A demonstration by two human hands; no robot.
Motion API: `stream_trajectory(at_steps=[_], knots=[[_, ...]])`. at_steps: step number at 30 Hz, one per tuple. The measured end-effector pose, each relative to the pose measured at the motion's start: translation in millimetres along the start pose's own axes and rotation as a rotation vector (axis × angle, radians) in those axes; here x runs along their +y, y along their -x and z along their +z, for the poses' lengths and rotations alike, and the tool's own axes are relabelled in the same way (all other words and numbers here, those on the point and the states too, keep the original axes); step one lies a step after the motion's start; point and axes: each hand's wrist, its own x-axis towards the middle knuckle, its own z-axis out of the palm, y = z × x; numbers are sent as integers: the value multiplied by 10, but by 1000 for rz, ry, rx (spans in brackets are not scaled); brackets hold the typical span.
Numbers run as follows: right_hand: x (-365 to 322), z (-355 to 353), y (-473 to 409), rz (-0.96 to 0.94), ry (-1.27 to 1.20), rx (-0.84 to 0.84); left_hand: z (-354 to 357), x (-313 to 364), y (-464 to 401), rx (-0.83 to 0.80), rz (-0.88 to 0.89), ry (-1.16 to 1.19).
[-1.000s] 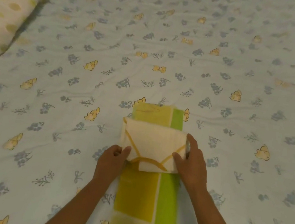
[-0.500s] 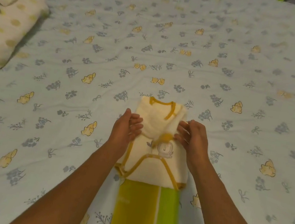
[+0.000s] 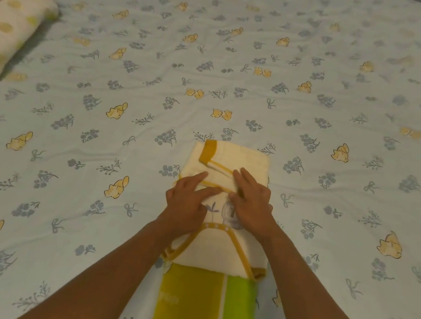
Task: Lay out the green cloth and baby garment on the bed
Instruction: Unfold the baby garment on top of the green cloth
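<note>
Nearest, the green cloth (image 3: 210,308) lies flat as a long strip on the bed (image 3: 90,196), olive-yellow on its left and bright green on its right, split by a pale line. Its far end is covered by the baby garment (image 3: 220,252), cream with mustard trim and a small printed figure, its far part folded over. Both hands rest flat on the garment's middle, left hand (image 3: 187,202) and right hand (image 3: 252,203), fingers spread, gripping nothing. Far left sits a dotted pillow (image 3: 3,30).
</note>
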Motion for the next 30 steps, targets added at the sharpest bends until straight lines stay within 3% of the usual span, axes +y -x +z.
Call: stream_trajectory(at_steps=[2, 5, 7, 11, 15, 17, 20, 22, 24, 25, 27, 30], knots=[[11, 17, -21, -72, 159, -29, -27, -3, -17, -55, -15, -32], [-46, -12, -48, -25, 238, -1, -79, 14, -48, -103, -41, -44], [-84, -93, -31, 24, 147, 132, -150, 31, -62, -60, -83, 81], [19, -359, 107, 160, -101, 399, -375, -7, -74, 267, -187, 408], [257, -526, 199, 428, -363, 428, -575, -236, -99, 343, -354, 609], [373, -537, 235, 552, -433, 367, -609, -430, -81, 281, -503, 571], [439, -491, 294, 600, -298, 295, -615, -637, 3, 102, -675, 228], [372, -430, 385, 574, -136, 362, -570, -607, 115, 213, -598, 109], [220, -311, 508, 424, -89, 422, -508, -440, 291, 371, -432, 173], [136, -226, 573, 317, -105, 384, -459, -344, 396, 382, -359, 254], [-31, -54, 706, 173, -156, 168, -347, -118, 608, 233, -309, 419], [-145, 93, 838, 212, -179, -102, -193, 72, 812, -6, -344, 527]])
